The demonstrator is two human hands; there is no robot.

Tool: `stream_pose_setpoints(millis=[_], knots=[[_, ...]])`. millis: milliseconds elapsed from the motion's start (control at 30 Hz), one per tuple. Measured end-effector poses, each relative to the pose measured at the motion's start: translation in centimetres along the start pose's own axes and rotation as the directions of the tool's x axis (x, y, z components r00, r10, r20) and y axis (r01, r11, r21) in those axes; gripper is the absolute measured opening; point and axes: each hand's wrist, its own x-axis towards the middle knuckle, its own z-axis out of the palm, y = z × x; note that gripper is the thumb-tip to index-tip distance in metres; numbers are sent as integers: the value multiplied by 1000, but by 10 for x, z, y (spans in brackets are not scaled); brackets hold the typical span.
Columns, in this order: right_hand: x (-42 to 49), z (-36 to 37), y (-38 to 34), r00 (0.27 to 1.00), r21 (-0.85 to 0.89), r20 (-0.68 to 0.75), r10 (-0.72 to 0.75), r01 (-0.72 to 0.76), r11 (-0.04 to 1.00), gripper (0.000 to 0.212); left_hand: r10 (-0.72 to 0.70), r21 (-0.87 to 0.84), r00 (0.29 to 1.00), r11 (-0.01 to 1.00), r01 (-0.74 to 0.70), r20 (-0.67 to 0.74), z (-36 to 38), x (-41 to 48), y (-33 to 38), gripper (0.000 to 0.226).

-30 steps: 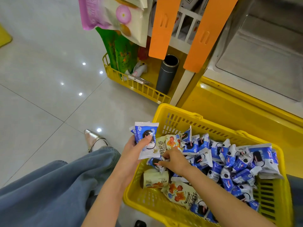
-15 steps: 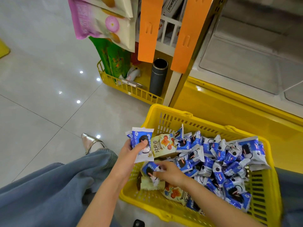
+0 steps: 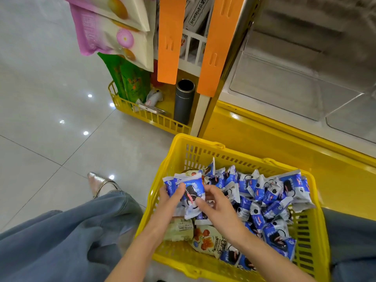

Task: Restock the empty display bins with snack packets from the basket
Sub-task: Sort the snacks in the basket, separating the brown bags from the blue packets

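grey tube (image 3: pixel 184 102) upright in low yellow rack (image 3: pixel 158 121) | orange strips (image 3: pixel 169 37) above | green bags (image 3: pixel 132 82) beside | silver shoe (image 3: pixel 95 182) on tiled floor (image 3: pixel 40 98)

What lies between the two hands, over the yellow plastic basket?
A small stack of blue-and-white plastic snack packets: the left hand grips it, and the right hand pinches the front one. The head view shows this.

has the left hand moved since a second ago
Yes. The left hand, gripping blue packets, moved right: from the left rim of the yellow basket to inside it, over the pile, where the right hand pinches them.
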Motion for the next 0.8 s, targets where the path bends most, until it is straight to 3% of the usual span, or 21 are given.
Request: stream_pose_setpoints(millis=[167, 300, 400, 600, 733, 800], knots=[[12, -13, -2, 998, 14, 64, -2, 1, 1000, 20, -15, -8, 998, 1000, 15, -60, -2, 4, 3, 82], [60, -37, 15, 960, -114, -265, 92, -126, 986, 34, -26, -20, 999, 999, 25, -45, -2, 5, 8, 80], [97, -38, 33, 930, -235, -298, 215, -290, 928, 52, -16, -14, 999, 1000, 15, -38, -3, 6, 11, 83], [130, -25, 63, 885, -320, -352, 305, -420, 849, 30, -17, -45, 998, 999, 14, -56, -11, 10, 10, 80], [118, -33, 53, 922, -332, -318, 224, -329, 884, 14, 8, 50, 997, 999, -4, -83, -11, 14, 3, 67], [102, -43, 43, 945, -268, -269, 186, -259, 928, 18, 24, 148, 997, 989, -13, -72, -3, 15, -1, 67]])
